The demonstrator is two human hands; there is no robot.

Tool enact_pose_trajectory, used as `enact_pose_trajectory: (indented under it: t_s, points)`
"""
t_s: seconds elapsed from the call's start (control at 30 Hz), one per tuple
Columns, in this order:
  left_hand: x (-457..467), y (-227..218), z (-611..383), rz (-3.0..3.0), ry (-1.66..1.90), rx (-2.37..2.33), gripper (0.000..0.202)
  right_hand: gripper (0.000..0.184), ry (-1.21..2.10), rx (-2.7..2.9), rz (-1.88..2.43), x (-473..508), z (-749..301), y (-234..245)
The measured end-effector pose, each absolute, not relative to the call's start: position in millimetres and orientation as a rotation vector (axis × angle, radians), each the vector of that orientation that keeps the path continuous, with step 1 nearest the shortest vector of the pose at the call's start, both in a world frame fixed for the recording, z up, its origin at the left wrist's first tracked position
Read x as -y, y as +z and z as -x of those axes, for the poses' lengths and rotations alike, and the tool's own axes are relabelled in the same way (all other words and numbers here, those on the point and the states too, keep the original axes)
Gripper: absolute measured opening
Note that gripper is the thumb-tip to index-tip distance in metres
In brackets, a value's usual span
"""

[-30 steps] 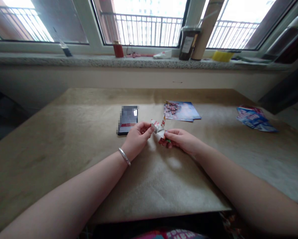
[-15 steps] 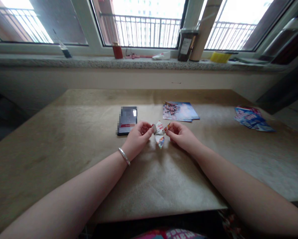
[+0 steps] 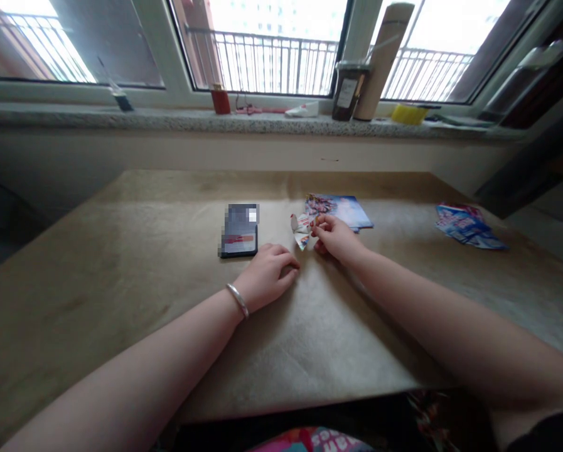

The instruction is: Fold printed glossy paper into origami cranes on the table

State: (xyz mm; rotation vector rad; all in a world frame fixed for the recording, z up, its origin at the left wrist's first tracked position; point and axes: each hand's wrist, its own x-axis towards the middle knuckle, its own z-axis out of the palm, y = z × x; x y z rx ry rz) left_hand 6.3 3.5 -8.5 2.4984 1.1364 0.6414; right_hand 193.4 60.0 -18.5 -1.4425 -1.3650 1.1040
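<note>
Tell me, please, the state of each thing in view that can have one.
Folded paper: creased, with points spread.
Right hand: pinching the folded paper.
Left hand: loosely curled, holding nothing.
Phone: face up, screen apparently lit.
Picture sheets: stacked, flat.
Blue printed pieces: overlapping.
Bracelet: worn.
Cardboard tube: standing, leaning.

Folded paper (image 3: pixel 300 230): right end concealed by the right hand (image 3: pixel 340 240). Picture sheets (image 3: pixel 353 209): lower edge partly covered, same hand. Phone (image 3: pixel 241 227): left side pixelated. Jar (image 3: pixel 348 94): label, possibly printed, too small to read. Blue cards (image 3: pixel 469 227): lettering blurred.
</note>
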Motion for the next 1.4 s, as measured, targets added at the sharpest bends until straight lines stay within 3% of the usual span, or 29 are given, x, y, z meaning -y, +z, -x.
enact_pose_trajectory:
  t_s: [0.57, 0.8, 0.93, 1.17, 1.3, 1.4]
  points:
    - [-5.3, -11.0, -3.8, -2.616, 0.587, -1.141, 0.017, 0.003, 0.873, 1.595, 1.492, -137.0, -140.0, -33.0]
    - [-6.3, -10.4, -4.1, -2.621, 0.572, -1.14, 0.017, 0.01, 0.715, 1.694, 1.543, -128.8, -140.8, -29.4]
    - [-6.1, -10.2, -4.1, -2.624, 0.568, -1.14, 0.017, 0.024, 0.632, 1.739, 1.545, -120.5, -144.4, -29.8]
    - [-5.9, -9.6, -4.1, -2.596, 0.585, -1.148, 0.016, 0.017, 0.315, 1.908, 1.513, -87.6, -184.5, -19.7]
    - [-6.2, -9.0, -4.2, -2.587, 0.596, -1.141, 0.016, 0.026, -0.133, 2.092, 1.602, -67.5, -217.7, -14.8]
    - [-6.1, -8.2, -4.6, -2.587, 0.59, -1.149, 0.015, 0.036, -0.227, 2.162, 1.65, -57.8, -237.3, -19.2]
